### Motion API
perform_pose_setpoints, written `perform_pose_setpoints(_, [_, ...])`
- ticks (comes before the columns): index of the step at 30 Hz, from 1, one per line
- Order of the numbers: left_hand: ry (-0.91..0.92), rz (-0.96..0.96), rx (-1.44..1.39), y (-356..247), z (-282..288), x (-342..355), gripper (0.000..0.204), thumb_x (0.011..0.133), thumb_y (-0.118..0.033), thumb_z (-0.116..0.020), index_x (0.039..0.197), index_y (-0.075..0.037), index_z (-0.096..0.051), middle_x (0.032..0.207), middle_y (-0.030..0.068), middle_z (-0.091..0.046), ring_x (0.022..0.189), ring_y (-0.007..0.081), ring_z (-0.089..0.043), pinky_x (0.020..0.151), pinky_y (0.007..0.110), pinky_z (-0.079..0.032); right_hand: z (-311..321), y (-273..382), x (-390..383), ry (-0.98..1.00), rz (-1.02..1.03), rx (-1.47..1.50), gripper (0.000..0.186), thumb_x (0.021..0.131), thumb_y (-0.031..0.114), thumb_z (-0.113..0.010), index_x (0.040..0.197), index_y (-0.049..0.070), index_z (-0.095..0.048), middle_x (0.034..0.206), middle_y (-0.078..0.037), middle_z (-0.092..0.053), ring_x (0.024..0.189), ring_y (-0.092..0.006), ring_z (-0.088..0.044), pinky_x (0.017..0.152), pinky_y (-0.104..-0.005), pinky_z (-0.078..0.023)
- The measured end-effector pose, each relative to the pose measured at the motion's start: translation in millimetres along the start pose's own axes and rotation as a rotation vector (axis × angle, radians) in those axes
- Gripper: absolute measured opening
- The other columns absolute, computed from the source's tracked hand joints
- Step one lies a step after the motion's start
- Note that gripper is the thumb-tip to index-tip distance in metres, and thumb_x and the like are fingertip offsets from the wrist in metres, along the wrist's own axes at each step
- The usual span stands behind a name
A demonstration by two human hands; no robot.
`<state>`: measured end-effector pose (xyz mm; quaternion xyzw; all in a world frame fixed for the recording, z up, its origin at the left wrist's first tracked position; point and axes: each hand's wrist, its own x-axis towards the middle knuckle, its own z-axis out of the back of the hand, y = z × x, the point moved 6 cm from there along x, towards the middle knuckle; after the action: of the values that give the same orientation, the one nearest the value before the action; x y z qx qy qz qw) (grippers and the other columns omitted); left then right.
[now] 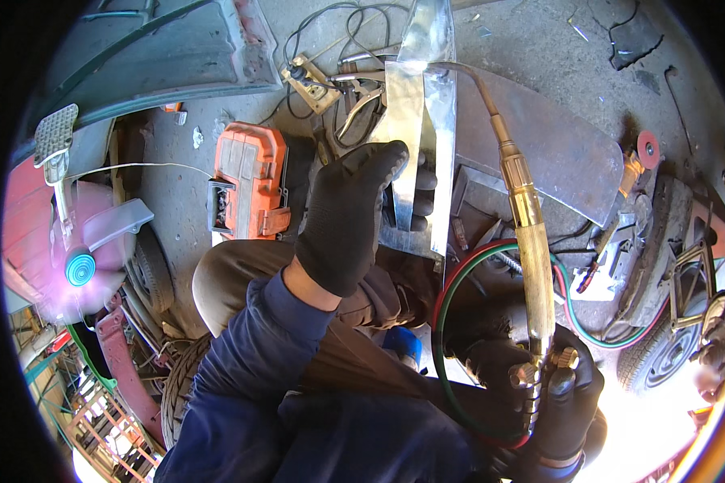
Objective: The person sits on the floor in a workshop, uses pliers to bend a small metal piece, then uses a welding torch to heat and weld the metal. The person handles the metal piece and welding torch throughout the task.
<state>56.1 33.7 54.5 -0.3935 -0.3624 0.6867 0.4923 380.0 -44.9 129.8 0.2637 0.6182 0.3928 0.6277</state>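
My left hand (pixel 337 221), in a black glove, pinches a narrow shiny sheet metal strip (pixel 403 109), thumb on top and fingertips behind it. Against the strip lies a longer bent metal panel (pixel 443 145) that runs to the top edge. In my right hand (pixel 568 410), also gloved in black, is a brass gas torch (pixel 533 258), held at its valve end. Its thin bent neck (pixel 479 84) reaches over to the upper end of the strip. I cannot make out a flame. Red and green hoses (pixel 439 322) loop around beside the torch.
An orange toolbox (pixel 251 181) stands left of my knee. Beyond it, a pink-bladed fan (pixel 80 266) looks blurred. Pliers and cables lie near a power socket board (pixel 312 87). At right are a large flat metal sheet (pixel 532 137), a grinder with red disc (pixel 648 150) and a scissor jack (pixel 693 282).
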Motion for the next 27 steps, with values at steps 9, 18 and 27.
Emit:
perform_pose_setpoints(9, [0.015,0.062,-0.078,-0.5,-1.1,-3.1,0.025,0.106,0.001,-0.056,0.123,0.001,-0.075,0.111,0.0175,-0.080,0.098,0.0294,-0.078,0.089,0.040,-0.062,4.1,-4.1,-2.3,0.000,-0.024,-0.021,0.086,0.104,0.069,-0.066,0.138,-0.010,-0.065,0.105,-0.019,-0.080,0.091,-0.0213,-0.075,0.082,-0.0379,-0.061])
perform_pose_setpoints(18, [0.008,-0.143,0.132,-5.8,2.1,-3.6,0.030,0.101,0.007,-0.058,0.125,-0.001,-0.075,0.115,0.0196,-0.080,0.103,0.0346,-0.078,0.092,0.043,-0.062,3.3,-3.1,-2.4,-0.004,-0.016,-0.012,0.086,0.104,0.069,-0.065,0.137,-0.010,-0.065,0.106,-0.019,-0.080,0.092,-0.0227,-0.076,0.086,-0.0392,-0.061])
perform_pose_setpoints(27, [-0.001,-0.187,0.255,-3.9,4.9,-4.3,0.034,0.096,0.009,-0.060,0.125,-0.001,-0.075,0.118,0.0218,-0.078,0.107,0.0395,-0.077,0.095,0.046,-0.062,0.1,-2.1,-0.6,-0.021,-0.006,0.005,0.087,0.103,0.068,-0.066,0.138,-0.011,-0.064,0.105,-0.020,-0.080,0.087,-0.0213,-0.076,0.079,-0.0358,-0.062])
